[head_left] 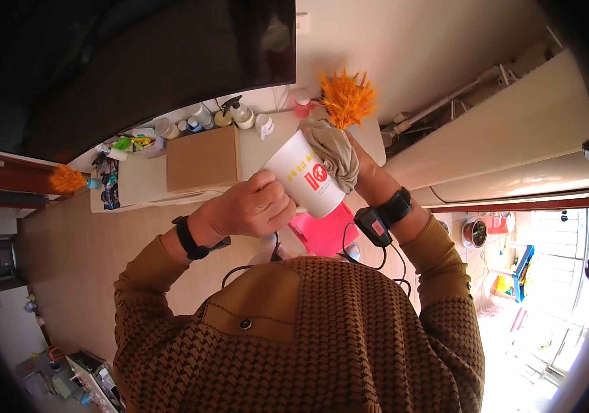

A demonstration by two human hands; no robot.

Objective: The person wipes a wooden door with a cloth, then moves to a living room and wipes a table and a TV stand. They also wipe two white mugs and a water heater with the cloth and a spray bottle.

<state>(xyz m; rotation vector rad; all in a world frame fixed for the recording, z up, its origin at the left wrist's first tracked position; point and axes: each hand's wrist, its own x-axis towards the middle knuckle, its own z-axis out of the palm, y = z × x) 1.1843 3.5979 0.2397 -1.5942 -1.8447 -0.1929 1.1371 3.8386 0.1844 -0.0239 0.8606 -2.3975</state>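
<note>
A large white mug [296, 177] with red and yellow print is held tilted in front of my chest. My left hand [259, 205] is closed at its side, where the handle would be; the fingers cover most of that part. A crumpled beige cloth [339, 157] lies over the mug's rim and down its right side. My right hand [365, 165] holds this cloth against the mug, and its fingers are mostly hidden by the fabric. Whether part of the cloth goes inside the mug I cannot tell.
Beyond my hands a white table [274, 148] carries a brown cardboard box [203, 160], a spray bottle [241, 113], a small white cup [264, 125] and several containers. Orange dried plumes [347, 100] stand at the right end. A pink stool [323, 233] is below the mug.
</note>
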